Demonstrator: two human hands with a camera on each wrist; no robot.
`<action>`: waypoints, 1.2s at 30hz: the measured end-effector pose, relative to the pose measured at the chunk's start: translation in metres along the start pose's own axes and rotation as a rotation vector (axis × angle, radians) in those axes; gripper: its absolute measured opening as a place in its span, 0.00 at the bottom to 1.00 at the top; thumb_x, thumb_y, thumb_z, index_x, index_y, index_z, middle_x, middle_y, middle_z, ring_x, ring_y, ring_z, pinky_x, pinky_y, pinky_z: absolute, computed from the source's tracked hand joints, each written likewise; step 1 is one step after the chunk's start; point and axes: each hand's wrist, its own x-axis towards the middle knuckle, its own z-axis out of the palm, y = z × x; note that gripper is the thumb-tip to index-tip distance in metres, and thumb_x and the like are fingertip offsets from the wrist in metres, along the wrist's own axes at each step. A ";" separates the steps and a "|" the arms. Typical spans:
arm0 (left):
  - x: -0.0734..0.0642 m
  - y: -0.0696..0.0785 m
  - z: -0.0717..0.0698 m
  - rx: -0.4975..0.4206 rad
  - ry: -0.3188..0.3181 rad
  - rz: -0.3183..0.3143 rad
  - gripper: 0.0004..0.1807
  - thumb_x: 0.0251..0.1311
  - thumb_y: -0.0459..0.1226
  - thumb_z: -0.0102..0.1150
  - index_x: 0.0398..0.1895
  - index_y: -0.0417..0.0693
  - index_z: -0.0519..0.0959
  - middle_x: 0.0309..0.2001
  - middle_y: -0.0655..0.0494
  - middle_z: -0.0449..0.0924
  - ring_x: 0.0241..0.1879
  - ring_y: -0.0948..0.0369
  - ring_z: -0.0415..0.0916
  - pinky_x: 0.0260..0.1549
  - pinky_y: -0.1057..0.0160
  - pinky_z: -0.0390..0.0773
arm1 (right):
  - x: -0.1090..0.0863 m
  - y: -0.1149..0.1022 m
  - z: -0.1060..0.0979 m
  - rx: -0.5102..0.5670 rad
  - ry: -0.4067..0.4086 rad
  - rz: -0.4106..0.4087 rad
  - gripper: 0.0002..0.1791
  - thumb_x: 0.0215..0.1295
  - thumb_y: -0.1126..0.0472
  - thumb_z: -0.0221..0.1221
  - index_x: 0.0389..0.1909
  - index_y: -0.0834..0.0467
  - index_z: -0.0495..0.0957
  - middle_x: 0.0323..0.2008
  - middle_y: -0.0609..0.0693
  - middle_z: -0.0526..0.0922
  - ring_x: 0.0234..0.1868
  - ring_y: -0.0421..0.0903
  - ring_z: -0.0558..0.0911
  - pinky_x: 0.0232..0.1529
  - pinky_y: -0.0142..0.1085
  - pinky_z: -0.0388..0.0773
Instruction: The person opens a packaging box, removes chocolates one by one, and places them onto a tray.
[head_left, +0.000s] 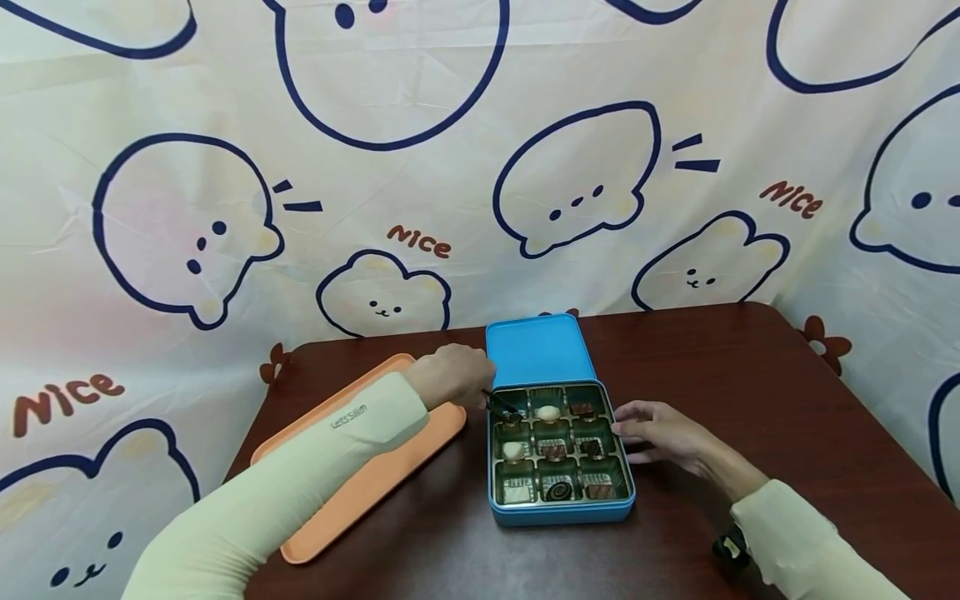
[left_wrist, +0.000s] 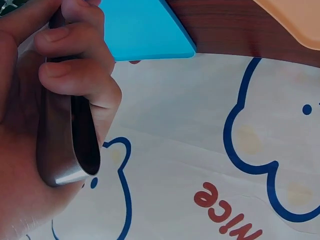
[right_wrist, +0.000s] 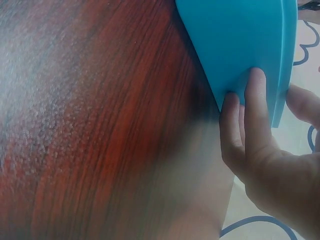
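My left hand (head_left: 453, 373) grips metal tongs (left_wrist: 57, 140), their bend against the palm. Their tips reach into the back-left compartment of a blue tin box (head_left: 555, 515), where they overlap a dark piece; I cannot tell whether they pinch it. Dark and white chocolates sit in the box's divided insert, among them a white chocolate (head_left: 548, 412) in the back middle and a dark swirled chocolate (head_left: 559, 491) at the front. At the box's right side is my right hand (head_left: 667, 433), its extended fingers touching the wall and its thumb near the rim.
Behind the box lies its blue lid (head_left: 540, 348), opened back. To the left, an orange tray (head_left: 352, 508) lies slantwise under my left forearm, which hides part of it. The dark wooden table (head_left: 720, 367) meets a patterned cloth (head_left: 465, 192) at the back.
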 end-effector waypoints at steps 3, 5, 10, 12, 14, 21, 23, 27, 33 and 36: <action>0.000 0.002 -0.002 0.015 -0.003 -0.008 0.07 0.65 0.43 0.64 0.30 0.56 0.84 0.25 0.60 0.76 0.22 0.63 0.67 0.20 0.66 0.65 | 0.000 0.000 0.000 -0.001 0.001 -0.001 0.31 0.70 0.57 0.60 0.65 0.71 0.62 0.58 0.66 0.75 0.56 0.55 0.79 0.48 0.49 0.83; 0.001 0.003 -0.002 0.016 -0.004 -0.012 0.06 0.66 0.43 0.64 0.31 0.55 0.84 0.24 0.60 0.75 0.21 0.64 0.67 0.20 0.66 0.65 | 0.000 0.000 0.001 0.000 0.004 0.000 0.31 0.70 0.57 0.61 0.65 0.71 0.62 0.58 0.66 0.75 0.55 0.55 0.79 0.47 0.49 0.83; 0.004 0.005 0.001 -0.002 -0.007 -0.015 0.06 0.66 0.42 0.63 0.33 0.53 0.84 0.21 0.61 0.71 0.20 0.64 0.65 0.20 0.66 0.64 | 0.000 -0.001 0.001 -0.003 0.005 -0.002 0.31 0.70 0.57 0.60 0.64 0.71 0.62 0.58 0.65 0.75 0.55 0.55 0.79 0.47 0.49 0.83; 0.005 0.006 0.002 -0.006 -0.008 -0.016 0.06 0.66 0.42 0.64 0.33 0.52 0.84 0.20 0.61 0.70 0.20 0.64 0.65 0.20 0.66 0.64 | 0.000 -0.001 0.001 -0.003 0.003 -0.002 0.31 0.70 0.57 0.60 0.65 0.71 0.62 0.58 0.65 0.75 0.55 0.54 0.79 0.47 0.49 0.83; 0.005 0.006 0.003 -0.003 -0.006 -0.014 0.06 0.66 0.42 0.64 0.35 0.52 0.84 0.20 0.61 0.70 0.20 0.64 0.65 0.19 0.66 0.64 | 0.000 0.000 0.001 -0.001 0.001 -0.001 0.31 0.70 0.57 0.60 0.65 0.71 0.62 0.58 0.65 0.75 0.55 0.54 0.79 0.48 0.49 0.83; 0.007 0.007 0.005 0.008 -0.001 -0.013 0.09 0.67 0.43 0.63 0.44 0.52 0.85 0.29 0.61 0.78 0.21 0.64 0.67 0.19 0.65 0.64 | 0.001 0.000 0.000 0.004 0.001 0.004 0.31 0.70 0.57 0.60 0.65 0.71 0.62 0.58 0.65 0.74 0.55 0.54 0.79 0.48 0.49 0.82; 0.007 0.006 0.007 0.011 0.006 -0.016 0.09 0.67 0.44 0.62 0.46 0.52 0.85 0.32 0.61 0.80 0.22 0.64 0.69 0.19 0.65 0.65 | 0.001 0.000 0.000 0.004 0.000 0.002 0.31 0.70 0.57 0.60 0.65 0.71 0.62 0.58 0.65 0.74 0.55 0.54 0.79 0.48 0.49 0.83; 0.005 0.005 0.009 0.021 0.037 -0.012 0.09 0.67 0.44 0.62 0.45 0.53 0.85 0.33 0.61 0.82 0.21 0.64 0.70 0.18 0.65 0.65 | 0.001 0.000 0.001 0.004 0.002 0.004 0.31 0.70 0.57 0.60 0.65 0.70 0.62 0.58 0.65 0.74 0.55 0.54 0.79 0.48 0.48 0.83; 0.005 0.003 0.012 0.019 0.073 -0.002 0.10 0.67 0.44 0.63 0.48 0.57 0.86 0.42 0.63 0.86 0.24 0.65 0.75 0.17 0.66 0.68 | 0.001 -0.001 0.001 -0.001 0.007 0.006 0.31 0.70 0.57 0.60 0.65 0.70 0.62 0.58 0.65 0.74 0.55 0.54 0.79 0.47 0.48 0.83; 0.005 0.001 0.014 0.012 0.076 0.008 0.12 0.67 0.44 0.63 0.51 0.59 0.86 0.47 0.64 0.86 0.29 0.66 0.79 0.19 0.66 0.72 | 0.000 -0.001 0.001 0.001 0.003 0.006 0.31 0.71 0.57 0.60 0.65 0.70 0.62 0.58 0.65 0.74 0.55 0.54 0.79 0.48 0.48 0.83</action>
